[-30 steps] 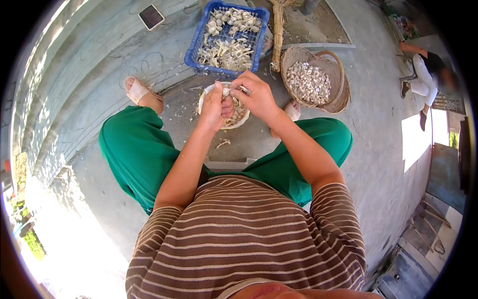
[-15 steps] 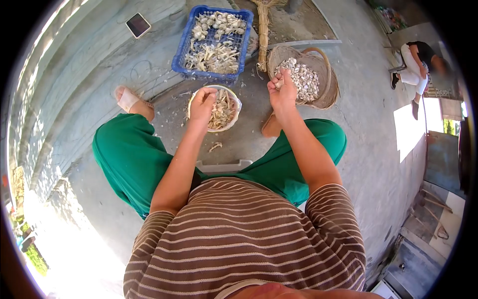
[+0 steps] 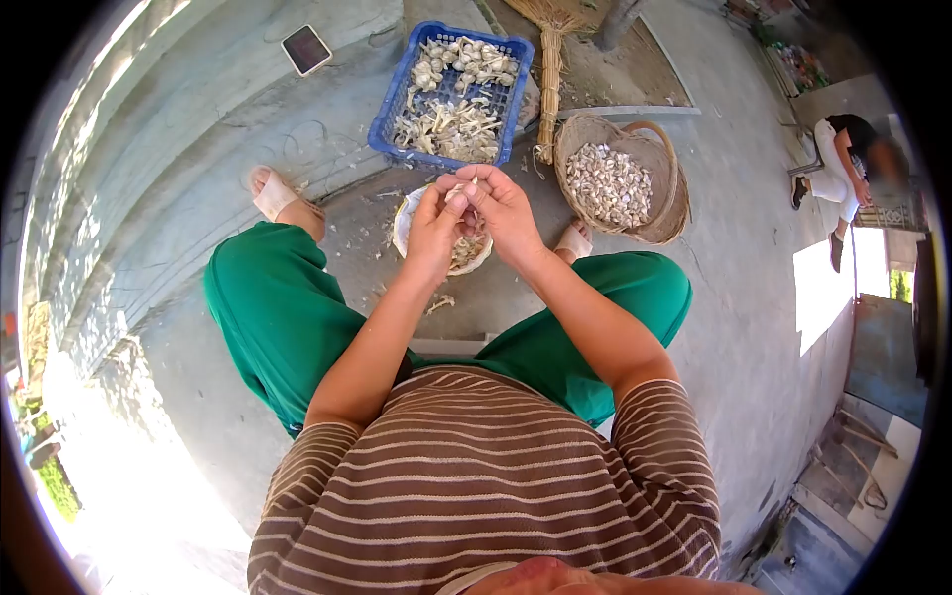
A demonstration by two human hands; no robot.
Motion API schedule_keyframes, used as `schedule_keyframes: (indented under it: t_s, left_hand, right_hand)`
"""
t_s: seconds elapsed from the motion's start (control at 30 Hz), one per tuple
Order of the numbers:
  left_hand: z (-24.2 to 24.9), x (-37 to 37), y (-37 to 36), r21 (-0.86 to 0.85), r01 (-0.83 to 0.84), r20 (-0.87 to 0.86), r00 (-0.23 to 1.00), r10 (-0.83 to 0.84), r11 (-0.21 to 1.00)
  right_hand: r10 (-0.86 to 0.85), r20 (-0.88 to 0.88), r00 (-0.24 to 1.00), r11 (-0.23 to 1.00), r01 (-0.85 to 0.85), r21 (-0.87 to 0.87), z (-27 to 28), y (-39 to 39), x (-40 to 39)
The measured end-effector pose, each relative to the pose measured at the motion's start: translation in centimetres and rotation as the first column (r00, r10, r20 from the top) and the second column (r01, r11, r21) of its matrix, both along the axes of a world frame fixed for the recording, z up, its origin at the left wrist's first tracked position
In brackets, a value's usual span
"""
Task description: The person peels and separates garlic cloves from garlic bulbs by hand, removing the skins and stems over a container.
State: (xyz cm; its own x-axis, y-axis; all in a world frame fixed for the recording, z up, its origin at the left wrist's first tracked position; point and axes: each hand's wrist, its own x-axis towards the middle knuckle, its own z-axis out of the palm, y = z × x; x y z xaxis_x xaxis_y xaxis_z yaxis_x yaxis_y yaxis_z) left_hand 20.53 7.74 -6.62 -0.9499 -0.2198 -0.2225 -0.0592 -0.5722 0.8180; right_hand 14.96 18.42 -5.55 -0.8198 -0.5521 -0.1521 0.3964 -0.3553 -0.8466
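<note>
My left hand (image 3: 435, 224) and my right hand (image 3: 503, 210) meet above a white bowl (image 3: 402, 227) of dry garlic stalks and skins. The fingers of both are closed around a small pale piece of garlic (image 3: 454, 193), mostly hidden by the fingertips. Just beyond them stands a blue plastic crate (image 3: 382, 123) with whole garlic bulbs (image 3: 483, 62) at the far end and trimmed stalks (image 3: 451, 130) nearer me. To the right, a wicker basket (image 3: 671, 203) with a hooped handle contains a heap of loose garlic cloves (image 3: 609, 185).
A straw broom (image 3: 550, 89) lies between crate and basket. On the step at upper left rests a phone or tablet (image 3: 306, 50). Stalk scraps (image 3: 441, 303) litter the floor near the bowl. Another person (image 3: 836, 164) sits at far right.
My right hand has come from the basket's edge to join my left above the bowl. Both now pinch the garlic together. The view has shifted slightly.
</note>
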Motion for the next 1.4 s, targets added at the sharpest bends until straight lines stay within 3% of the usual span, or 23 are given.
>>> schedule_keyframes:
  t_s: [0.1, 0.17, 0.2, 0.27, 0.4, 0.57, 0.83, 1.0, 1.07, 1.2, 1.33, 1.4]
  left_hand:
    - [-0.5, 0.1, -0.7, 0.098, 0.049, -0.026, 0.999, -0.047, 0.994]
    - [-0.4, 0.1, -0.9, 0.120, 0.042, -0.030, 0.999, -0.039, 0.992]
    - [-0.2, 0.1, -1.0, 0.145, 0.037, -0.032, 0.999, -0.033, 0.989]
    - [0.2, 0.4, -1.1, 0.141, 0.032, -0.037, 0.999, -0.028, 0.989]
    - [0.2, 0.4, -1.0, 0.150, -0.017, -0.017, 1.000, 0.019, 0.989]
    - [0.3, 0.8, -1.8, 0.182, -0.046, 0.035, 0.999, 0.040, 0.982]
    - [1.6, 1.0, -1.7, 0.148, -0.005, 0.065, 0.998, -0.004, 0.989]
    - [2.3, 1.0, -2.1, 0.006, 0.081, 0.136, 0.987, -0.081, 0.997]
    - [2.4, 0.6, -2.5, -0.013, 0.090, 0.141, 0.986, -0.087, 0.996]
    - [2.7, 0.5, -3.4, -0.135, 0.062, 0.180, 0.983, -0.037, 0.989]
    - [2.0, 0.4, -3.7, -0.241, 0.153, 0.214, 0.972, -0.101, 0.958]
    - [1.5, 0.3, -3.7, -0.355, 0.191, 0.232, 0.966, -0.112, 0.915]
  right_hand:
    - [-0.047, -0.032, 0.998, 0.998, 0.046, -0.032, 0.3, -0.9, 0.1]
    - [-0.137, -0.271, 0.953, 0.988, 0.151, 0.031, -0.6, -1.2, 0.1]
    - [-0.135, -0.272, 0.953, 0.988, 0.149, 0.030, -0.8, -1.3, -0.2]
    - [-0.091, -0.560, 0.823, 0.963, 0.216, 0.161, -1.4, -1.0, -0.3]
    - [0.000, -0.431, 0.902, 0.968, 0.109, 0.228, 0.3, -1.1, -0.2]
    - [-0.005, -0.450, 0.893, 0.917, 0.183, 0.353, 0.8, -1.6, 0.1]
    - [-0.045, -0.321, 0.946, 0.919, 0.165, 0.357, 0.8, -1.0, -0.4]
    - [-0.065, -0.286, 0.956, 0.895, 0.183, 0.407, 0.7, -0.5, -1.2]
    - [0.048, -0.107, 0.993, 0.953, -0.014, 0.303, 0.0, 0.0, -1.9]
    - [0.148, -0.045, 0.988, 0.973, -0.137, 0.185, 0.6, 0.4, -2.0]
    - [0.157, -0.062, 0.986, 0.969, -0.142, 0.204, 0.4, 0.9, -2.0]
    - [0.210, -0.118, 0.970, 0.936, -0.165, 0.310, -0.1, 1.0, -2.3]
